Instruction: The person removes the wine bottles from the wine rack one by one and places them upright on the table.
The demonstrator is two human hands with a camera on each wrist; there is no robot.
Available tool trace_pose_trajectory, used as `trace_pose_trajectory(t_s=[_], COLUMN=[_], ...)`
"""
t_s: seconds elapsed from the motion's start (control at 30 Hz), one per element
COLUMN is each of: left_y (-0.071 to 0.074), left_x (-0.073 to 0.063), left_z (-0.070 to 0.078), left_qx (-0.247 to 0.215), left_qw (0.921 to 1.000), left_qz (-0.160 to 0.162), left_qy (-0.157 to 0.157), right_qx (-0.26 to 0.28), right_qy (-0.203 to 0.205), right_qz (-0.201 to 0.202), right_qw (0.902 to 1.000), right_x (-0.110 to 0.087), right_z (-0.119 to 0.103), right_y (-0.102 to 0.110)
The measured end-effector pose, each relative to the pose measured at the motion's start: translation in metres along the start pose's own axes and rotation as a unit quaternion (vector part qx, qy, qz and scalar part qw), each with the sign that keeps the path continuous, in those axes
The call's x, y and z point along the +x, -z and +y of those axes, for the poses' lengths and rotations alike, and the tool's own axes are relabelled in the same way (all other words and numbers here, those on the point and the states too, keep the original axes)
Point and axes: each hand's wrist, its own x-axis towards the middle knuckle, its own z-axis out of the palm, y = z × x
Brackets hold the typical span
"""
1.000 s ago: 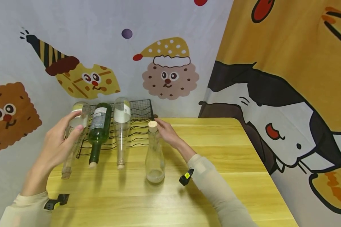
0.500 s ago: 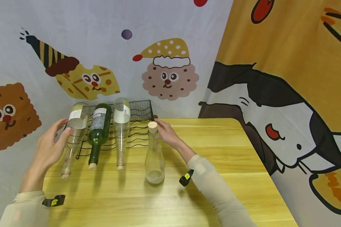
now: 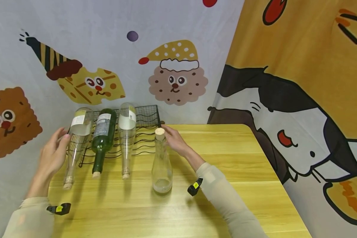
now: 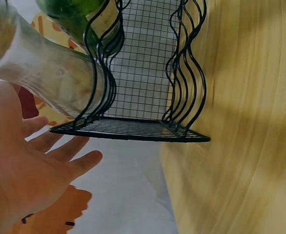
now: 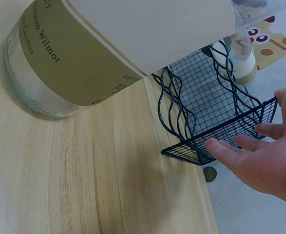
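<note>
Black wire rack, wavy rails and square mesh, on a wood-grained table; it bears a green glass bottle and two clear glass bottles, corked necks toward the viewer. Left hand and right hand flank its ends, fingers loosely spread, possibly touching the mesh. A flared, corked carafe-shaped bottle stands upright in front

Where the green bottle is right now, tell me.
In the head view, the green bottle lies left of centre on the wire rack, with one clear bottle to its left and another clear bottle to its right.
</note>
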Motion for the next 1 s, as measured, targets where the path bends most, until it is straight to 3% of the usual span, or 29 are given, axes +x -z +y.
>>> trace_pose_trajectory(t_s=[0.27,0.57,1.0], left_y=[0.001,-0.003,-0.004], left_x=[0.001,0.002,-0.002], left_z=[-0.009,-0.02,-0.031], left_qx=[-0.039,-0.094,-0.128], left_qw=[0.9978,0.9887,0.9841], left_qz=[-0.017,-0.053,-0.063], left_qy=[0.051,0.105,0.106], right_qx=[-0.012,-0.021,-0.023], right_qy=[0.006,0.009,0.009], right_qz=[-0.004,-0.008,-0.007], right_qw=[0.9999,0.9997,0.9997], right_x=[-0.002,-0.001,0.0], right_z=[-0.004,-0.005,-0.004], right_y=[-0.001,-0.002,-0.005])
